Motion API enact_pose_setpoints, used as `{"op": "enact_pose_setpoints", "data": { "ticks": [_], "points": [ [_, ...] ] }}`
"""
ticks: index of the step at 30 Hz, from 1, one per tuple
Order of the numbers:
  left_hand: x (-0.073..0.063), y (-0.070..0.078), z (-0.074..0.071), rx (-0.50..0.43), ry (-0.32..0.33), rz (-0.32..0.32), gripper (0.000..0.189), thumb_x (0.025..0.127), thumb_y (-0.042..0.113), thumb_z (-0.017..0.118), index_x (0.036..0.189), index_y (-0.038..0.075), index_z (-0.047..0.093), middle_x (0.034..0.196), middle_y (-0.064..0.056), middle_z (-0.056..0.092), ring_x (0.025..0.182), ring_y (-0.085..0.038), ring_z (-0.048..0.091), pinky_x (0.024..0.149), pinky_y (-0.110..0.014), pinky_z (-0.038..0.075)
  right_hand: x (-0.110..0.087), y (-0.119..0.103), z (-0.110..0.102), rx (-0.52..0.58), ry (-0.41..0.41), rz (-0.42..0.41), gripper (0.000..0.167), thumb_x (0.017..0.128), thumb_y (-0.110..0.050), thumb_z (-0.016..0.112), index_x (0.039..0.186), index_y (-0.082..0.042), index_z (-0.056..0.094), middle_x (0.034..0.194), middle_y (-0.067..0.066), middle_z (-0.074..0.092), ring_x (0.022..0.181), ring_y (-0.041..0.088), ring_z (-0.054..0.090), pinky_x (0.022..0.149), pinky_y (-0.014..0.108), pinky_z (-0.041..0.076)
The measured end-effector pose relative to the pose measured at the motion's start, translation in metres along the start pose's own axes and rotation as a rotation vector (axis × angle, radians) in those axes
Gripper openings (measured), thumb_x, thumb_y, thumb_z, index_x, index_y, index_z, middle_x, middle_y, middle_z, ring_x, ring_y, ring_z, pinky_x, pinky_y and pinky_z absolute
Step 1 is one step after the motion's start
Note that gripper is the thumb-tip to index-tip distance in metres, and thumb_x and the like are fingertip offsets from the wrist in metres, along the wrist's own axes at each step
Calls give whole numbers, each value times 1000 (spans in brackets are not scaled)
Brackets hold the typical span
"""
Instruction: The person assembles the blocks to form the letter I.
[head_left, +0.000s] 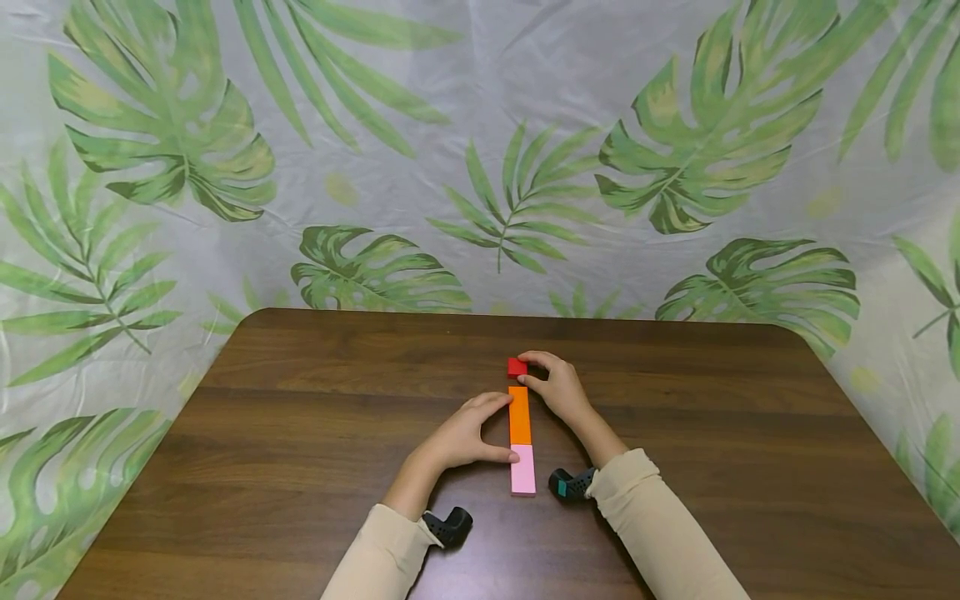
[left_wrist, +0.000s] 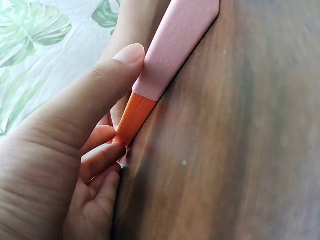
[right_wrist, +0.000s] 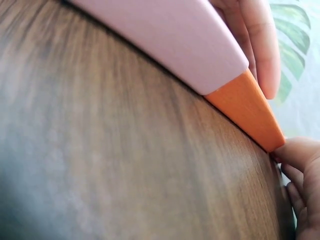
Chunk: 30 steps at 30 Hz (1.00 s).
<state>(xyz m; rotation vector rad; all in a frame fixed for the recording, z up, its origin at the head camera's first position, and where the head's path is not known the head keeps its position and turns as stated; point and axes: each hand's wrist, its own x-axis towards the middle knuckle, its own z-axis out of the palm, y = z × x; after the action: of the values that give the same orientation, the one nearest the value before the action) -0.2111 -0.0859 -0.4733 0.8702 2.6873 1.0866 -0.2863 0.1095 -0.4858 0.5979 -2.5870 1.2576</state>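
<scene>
An orange block (head_left: 519, 415) and a pink block (head_left: 522, 472) lie end to end in a straight line on the table, their ends touching. Just beyond the orange one, with a small gap between, is a small red block (head_left: 517, 367). My right hand (head_left: 558, 388) pinches the red block between thumb and fingers. From the left side, my left hand (head_left: 465, 431) touches the row, its thumb (left_wrist: 131, 54) against the pink block and its fingertips at the orange block. In the right wrist view, the right fingers mostly hide the red block.
The brown wooden table (head_left: 300, 467) carries the blocks, and its far edge meets a cloth (head_left: 517, 100) printed with green leaves. A black wrist camera (head_left: 448, 527) sits on the left wrist and another wrist camera (head_left: 572, 485) on the right.
</scene>
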Motion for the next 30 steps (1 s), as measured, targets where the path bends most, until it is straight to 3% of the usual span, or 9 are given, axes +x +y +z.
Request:
{"op": "enact_pose_setpoints", "data": {
  "ticks": [16, 30],
  "points": [
    [0, 1, 0, 0, 0, -7, 83, 68, 43, 75, 136, 10, 41, 136, -5, 39, 126, -23, 30, 101, -40, 27, 0, 0, 0, 22, 1, -5, 32, 77, -10, 70, 108, -6, 63, 110, 8, 61, 105, 23, 53, 92, 39, 38],
    [1, -1, 0, 0, 3, -2, 84, 67, 43, 76, 135, 9, 41, 135, -6, 39, 125, -23, 32, 101, -39, 27, 0, -8, -9, 165, 15, 41, 35, 87, -18, 60, 117, 0, 57, 114, 14, 58, 103, 27, 55, 88, 41, 42]
  ]
}}
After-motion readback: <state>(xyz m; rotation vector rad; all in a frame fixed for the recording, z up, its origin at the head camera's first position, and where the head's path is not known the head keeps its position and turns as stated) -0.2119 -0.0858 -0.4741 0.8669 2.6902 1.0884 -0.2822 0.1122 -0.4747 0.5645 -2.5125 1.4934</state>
